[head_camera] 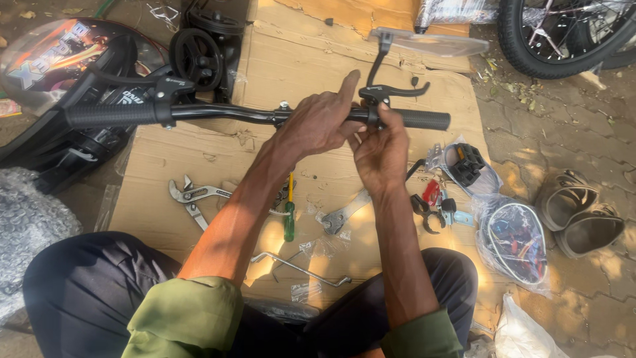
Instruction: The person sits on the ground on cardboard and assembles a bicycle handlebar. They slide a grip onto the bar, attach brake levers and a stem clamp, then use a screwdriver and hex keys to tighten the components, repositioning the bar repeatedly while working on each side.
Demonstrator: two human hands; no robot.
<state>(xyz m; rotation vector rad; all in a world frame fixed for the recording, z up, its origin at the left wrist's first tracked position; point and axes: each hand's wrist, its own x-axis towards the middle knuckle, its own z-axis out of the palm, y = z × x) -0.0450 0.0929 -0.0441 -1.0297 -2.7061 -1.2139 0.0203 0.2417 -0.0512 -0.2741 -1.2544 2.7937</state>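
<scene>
Both hands grip the black metal bicycle handlebar (265, 114): left hand (318, 122) steadying the bar, right hand (379, 149) closed around the black brake-lever clamp (381, 99). Best to hold the bar level while adjusting.

Single head-worn view, looking steeply down from above the seated lap onto flattened cardboard (199, 192) on the ground. Close in: forearms fill the centre, handlebar (218, 113) crosses the upper half, bicycle wheel (550, 40) top right.
</scene>
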